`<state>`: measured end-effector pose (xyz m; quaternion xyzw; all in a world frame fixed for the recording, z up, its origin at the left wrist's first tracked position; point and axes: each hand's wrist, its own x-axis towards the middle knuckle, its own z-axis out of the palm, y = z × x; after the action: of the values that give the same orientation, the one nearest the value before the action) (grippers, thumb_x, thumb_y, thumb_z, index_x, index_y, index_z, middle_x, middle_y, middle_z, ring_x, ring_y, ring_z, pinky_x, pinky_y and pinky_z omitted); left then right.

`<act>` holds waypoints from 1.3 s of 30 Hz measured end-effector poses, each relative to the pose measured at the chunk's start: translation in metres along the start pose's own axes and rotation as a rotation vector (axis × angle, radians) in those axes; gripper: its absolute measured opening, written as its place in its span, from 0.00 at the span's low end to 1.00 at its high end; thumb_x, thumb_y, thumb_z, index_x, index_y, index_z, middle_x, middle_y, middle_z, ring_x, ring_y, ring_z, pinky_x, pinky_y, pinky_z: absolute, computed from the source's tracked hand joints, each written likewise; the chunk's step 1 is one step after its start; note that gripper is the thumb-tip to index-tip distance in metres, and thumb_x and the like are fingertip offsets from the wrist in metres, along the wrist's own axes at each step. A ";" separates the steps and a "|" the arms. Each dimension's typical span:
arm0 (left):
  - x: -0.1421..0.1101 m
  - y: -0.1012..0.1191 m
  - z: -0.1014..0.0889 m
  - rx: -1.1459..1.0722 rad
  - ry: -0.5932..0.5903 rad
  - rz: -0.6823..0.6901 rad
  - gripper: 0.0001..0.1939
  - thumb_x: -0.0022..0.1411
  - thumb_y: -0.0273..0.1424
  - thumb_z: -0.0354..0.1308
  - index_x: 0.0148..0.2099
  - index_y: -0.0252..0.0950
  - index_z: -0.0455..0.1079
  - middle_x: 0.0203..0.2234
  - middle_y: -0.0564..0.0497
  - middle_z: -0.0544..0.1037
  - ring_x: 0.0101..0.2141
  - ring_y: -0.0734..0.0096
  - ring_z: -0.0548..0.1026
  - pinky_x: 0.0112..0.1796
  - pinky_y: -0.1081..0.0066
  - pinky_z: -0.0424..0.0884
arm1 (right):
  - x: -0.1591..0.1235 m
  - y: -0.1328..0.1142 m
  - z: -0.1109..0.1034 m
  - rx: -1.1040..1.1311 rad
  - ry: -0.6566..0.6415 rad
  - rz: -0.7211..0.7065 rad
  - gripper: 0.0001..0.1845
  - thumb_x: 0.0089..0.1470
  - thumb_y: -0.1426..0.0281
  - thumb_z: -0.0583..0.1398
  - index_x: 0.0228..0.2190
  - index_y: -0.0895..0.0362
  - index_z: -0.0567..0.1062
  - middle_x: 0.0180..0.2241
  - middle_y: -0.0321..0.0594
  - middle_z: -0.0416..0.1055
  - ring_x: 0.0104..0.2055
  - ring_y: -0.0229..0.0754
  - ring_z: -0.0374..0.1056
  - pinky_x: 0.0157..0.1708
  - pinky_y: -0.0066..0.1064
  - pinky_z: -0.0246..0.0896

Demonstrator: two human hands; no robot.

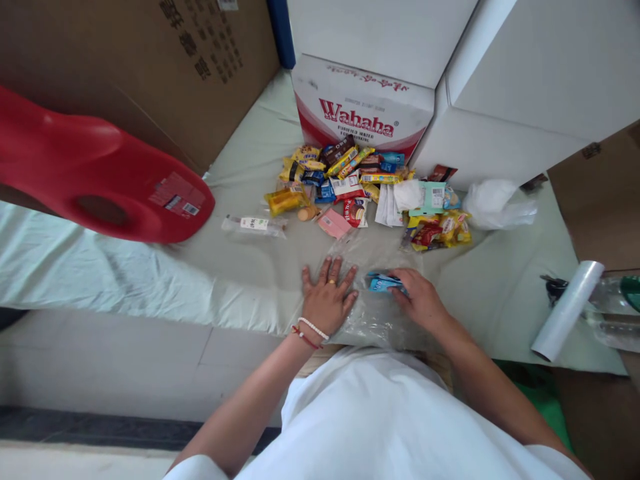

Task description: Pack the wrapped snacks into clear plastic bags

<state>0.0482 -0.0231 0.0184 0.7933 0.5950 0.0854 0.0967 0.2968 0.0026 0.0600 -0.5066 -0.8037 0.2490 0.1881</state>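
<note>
My left hand (327, 300) lies flat with its fingers spread, pressing on the left part of a clear plastic sheet or bag (370, 320) on the cloth-covered surface. In my right hand (417, 297), thumb and fingers are closed on a small blue packet (383, 283), held just over the clear plastic. Beyond my hands is a pile of wrapped snacks (350, 173) in yellow, red, blue and brown. A pink packet (335, 223) lies just past my left fingertips. Yellow-and-red snack packs (440, 230) lie beyond my right hand.
A Wahaba-style white-and-red carton (363, 110) stands behind the snacks. To the left leans a large red plastic object (100, 173); nearby lies a clear labelled packet (254, 225). At right are a bundled white bag (500, 203), a plastic film roll (567, 310) and clear bottles (615, 297).
</note>
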 end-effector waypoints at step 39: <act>0.000 0.001 0.001 -0.003 -0.011 -0.004 0.30 0.70 0.40 0.50 0.72 0.45 0.57 0.71 0.40 0.56 0.71 0.43 0.52 0.62 0.24 0.39 | -0.011 -0.021 0.022 0.752 -0.043 0.713 0.24 0.53 0.46 0.62 0.34 0.54 0.70 0.25 0.36 0.73 0.25 0.41 0.70 0.27 0.32 0.68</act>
<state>0.0490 -0.0237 0.0176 0.7923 0.5960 0.0817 0.1016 0.2739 -0.0194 0.0541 -0.6411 -0.4400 0.5795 0.2442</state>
